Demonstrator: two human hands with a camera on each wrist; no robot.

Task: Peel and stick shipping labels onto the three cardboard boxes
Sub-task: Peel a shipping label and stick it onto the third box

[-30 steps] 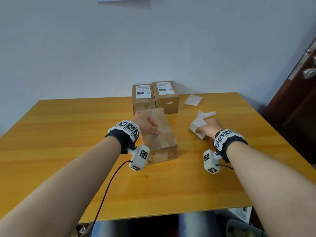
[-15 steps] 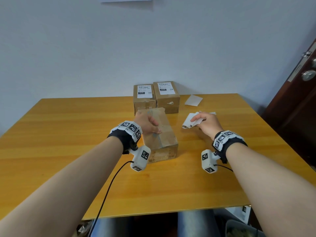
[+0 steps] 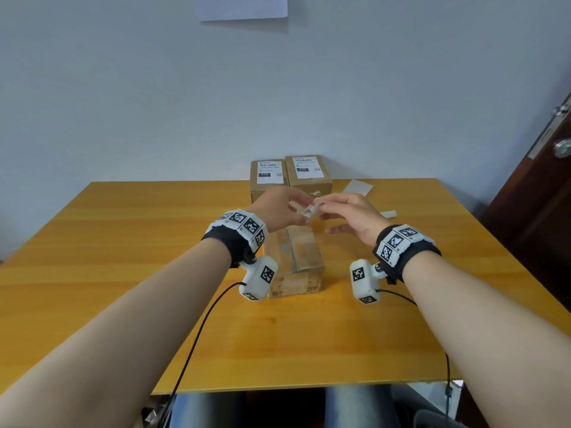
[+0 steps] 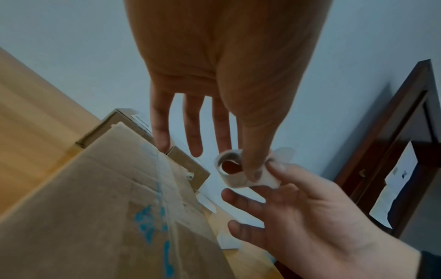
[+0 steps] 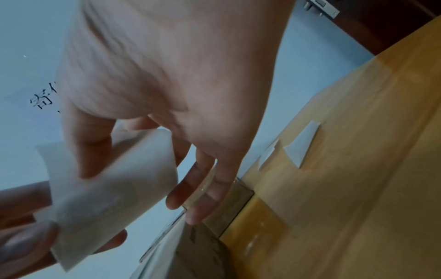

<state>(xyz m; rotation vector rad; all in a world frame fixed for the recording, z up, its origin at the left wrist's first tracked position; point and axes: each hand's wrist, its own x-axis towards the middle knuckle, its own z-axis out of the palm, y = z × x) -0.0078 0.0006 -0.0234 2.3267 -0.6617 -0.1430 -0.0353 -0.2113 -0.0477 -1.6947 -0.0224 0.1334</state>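
Head view: far boxes' labels (image 3: 271,172) read "070" and "220"; left hand (image 3: 278,208) and right hand (image 3: 352,216) both pinch a curled label (image 3: 310,210).

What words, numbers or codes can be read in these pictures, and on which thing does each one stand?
"070": label on the left far box, white on black.
"220": label on the right far box, white on black.
"寄": paper on the wall, the rest hidden by the right hand.
Barcodes, small square codes and fine print on both labels: too small to read.
Blue print on the near box: blurred.
Curled label in both hands: no print visible.
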